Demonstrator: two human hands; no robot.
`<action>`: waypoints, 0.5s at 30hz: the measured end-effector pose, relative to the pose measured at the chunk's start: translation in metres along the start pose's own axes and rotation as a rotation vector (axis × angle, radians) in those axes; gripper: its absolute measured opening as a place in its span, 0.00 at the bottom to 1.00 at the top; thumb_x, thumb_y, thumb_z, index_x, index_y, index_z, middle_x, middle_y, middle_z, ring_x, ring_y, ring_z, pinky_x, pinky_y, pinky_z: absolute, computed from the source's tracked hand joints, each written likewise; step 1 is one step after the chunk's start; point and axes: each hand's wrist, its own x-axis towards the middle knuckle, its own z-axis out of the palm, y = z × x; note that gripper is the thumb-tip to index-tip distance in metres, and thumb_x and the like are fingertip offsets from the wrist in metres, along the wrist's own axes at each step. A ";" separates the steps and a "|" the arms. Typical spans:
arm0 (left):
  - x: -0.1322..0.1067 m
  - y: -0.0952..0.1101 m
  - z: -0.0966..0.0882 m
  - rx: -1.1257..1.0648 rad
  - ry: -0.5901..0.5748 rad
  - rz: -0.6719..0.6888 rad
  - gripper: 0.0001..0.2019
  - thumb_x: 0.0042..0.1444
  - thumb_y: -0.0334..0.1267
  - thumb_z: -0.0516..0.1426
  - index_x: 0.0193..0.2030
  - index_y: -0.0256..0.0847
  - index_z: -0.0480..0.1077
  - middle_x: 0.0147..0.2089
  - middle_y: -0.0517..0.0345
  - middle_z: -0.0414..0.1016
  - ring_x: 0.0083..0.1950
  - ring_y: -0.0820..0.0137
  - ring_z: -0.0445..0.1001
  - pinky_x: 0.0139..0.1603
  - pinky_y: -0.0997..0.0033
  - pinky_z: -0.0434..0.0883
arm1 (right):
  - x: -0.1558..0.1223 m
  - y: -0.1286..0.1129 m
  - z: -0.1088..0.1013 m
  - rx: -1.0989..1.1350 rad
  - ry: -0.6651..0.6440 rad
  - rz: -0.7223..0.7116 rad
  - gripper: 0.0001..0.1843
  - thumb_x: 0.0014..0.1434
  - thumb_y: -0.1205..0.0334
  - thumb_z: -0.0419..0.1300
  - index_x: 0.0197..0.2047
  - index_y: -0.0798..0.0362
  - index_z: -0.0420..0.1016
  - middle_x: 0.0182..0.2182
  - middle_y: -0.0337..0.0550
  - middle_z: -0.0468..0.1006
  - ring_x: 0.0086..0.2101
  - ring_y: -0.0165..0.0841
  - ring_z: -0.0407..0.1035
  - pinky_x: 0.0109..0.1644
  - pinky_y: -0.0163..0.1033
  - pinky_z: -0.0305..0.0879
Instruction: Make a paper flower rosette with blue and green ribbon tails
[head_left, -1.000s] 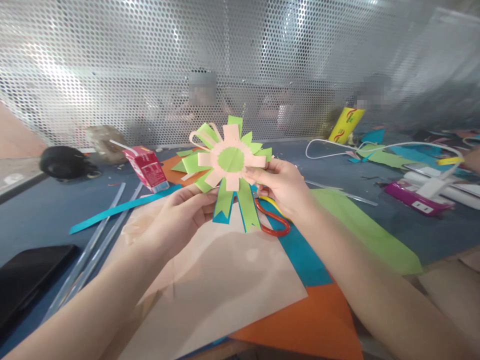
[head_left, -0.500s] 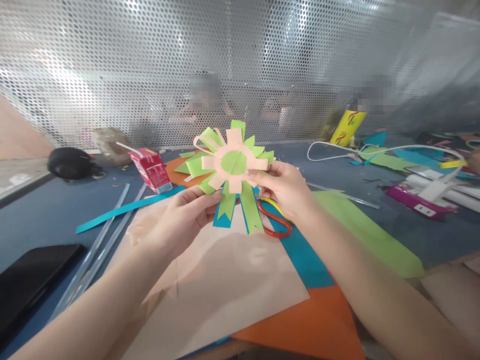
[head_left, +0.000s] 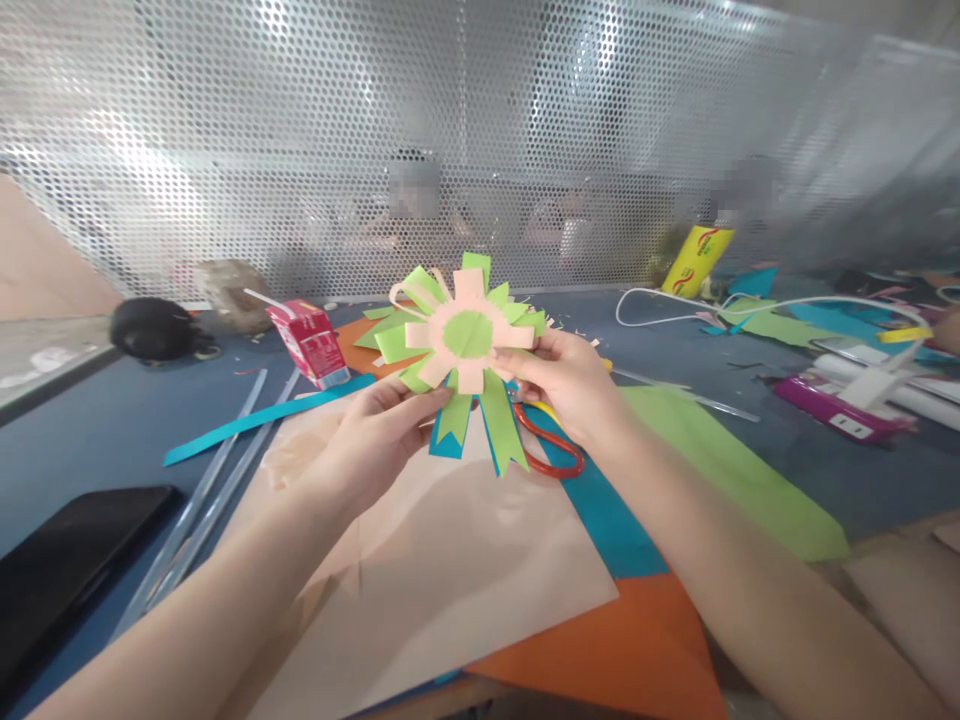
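Between both hands I hold a paper rosette (head_left: 468, 334) upright, facing me. It has a round green centre, a ring of peach and green loops and points, and green-and-blue tails hanging below. My left hand (head_left: 379, 430) pinches its lower left edge, thumb in front. My right hand (head_left: 574, 385) grips the right side, with the thumb on the front and the other fingers partly hidden behind. Below it, scissors (head_left: 559, 465) with red and yellow handles lie on the papers, partly covered by the rosette and my right hand. A large peach sheet (head_left: 465, 580) lies underneath.
Orange paper (head_left: 615, 640), blue paper (head_left: 615, 520) and green paper (head_left: 735, 460) lie around the peach sheet. At left are a phone (head_left: 75, 560), clear sticks (head_left: 202, 505), a blue strip (head_left: 262, 420) and a drink carton (head_left: 311, 345). A purple power strip (head_left: 840, 410) sits right, before a perforated metal screen (head_left: 480, 120).
The rosette sits slightly lower in view, and the surroundings at left have shifted a little rightward. Both hands keep the same grip.
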 end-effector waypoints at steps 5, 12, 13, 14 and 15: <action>0.000 -0.001 -0.001 -0.012 -0.016 0.007 0.11 0.48 0.33 0.60 0.40 0.39 0.74 0.40 0.52 0.78 0.39 0.65 0.75 0.38 0.68 0.70 | 0.001 0.002 -0.001 0.033 -0.031 -0.016 0.15 0.38 0.59 0.69 0.29 0.56 0.73 0.21 0.37 0.68 0.19 0.22 0.55 0.18 0.30 0.46; -0.001 0.001 -0.001 -0.016 -0.015 -0.011 0.11 0.48 0.33 0.59 0.40 0.39 0.73 0.41 0.52 0.77 0.39 0.66 0.75 0.38 0.68 0.70 | 0.002 0.002 0.001 0.035 -0.035 -0.027 0.18 0.36 0.57 0.69 0.30 0.57 0.73 0.21 0.37 0.68 0.19 0.22 0.55 0.17 0.30 0.45; -0.002 0.001 0.000 -0.020 -0.018 -0.011 0.11 0.48 0.33 0.59 0.40 0.39 0.73 0.41 0.52 0.77 0.39 0.66 0.75 0.38 0.68 0.70 | 0.001 0.002 0.001 0.031 -0.037 -0.029 0.17 0.37 0.57 0.69 0.30 0.57 0.73 0.21 0.36 0.68 0.19 0.22 0.54 0.17 0.30 0.45; -0.002 0.001 0.000 -0.026 -0.021 -0.010 0.11 0.48 0.32 0.59 0.40 0.39 0.73 0.41 0.52 0.77 0.39 0.66 0.75 0.38 0.69 0.70 | 0.001 0.002 0.001 0.025 -0.038 -0.031 0.17 0.37 0.57 0.69 0.30 0.57 0.73 0.20 0.36 0.67 0.18 0.22 0.54 0.17 0.30 0.45; -0.002 0.001 0.000 -0.033 -0.024 -0.010 0.11 0.49 0.32 0.59 0.40 0.39 0.73 0.40 0.53 0.77 0.39 0.66 0.75 0.38 0.69 0.70 | 0.001 0.002 0.001 0.021 -0.038 -0.032 0.17 0.37 0.58 0.69 0.30 0.57 0.72 0.20 0.35 0.67 0.18 0.21 0.53 0.17 0.30 0.46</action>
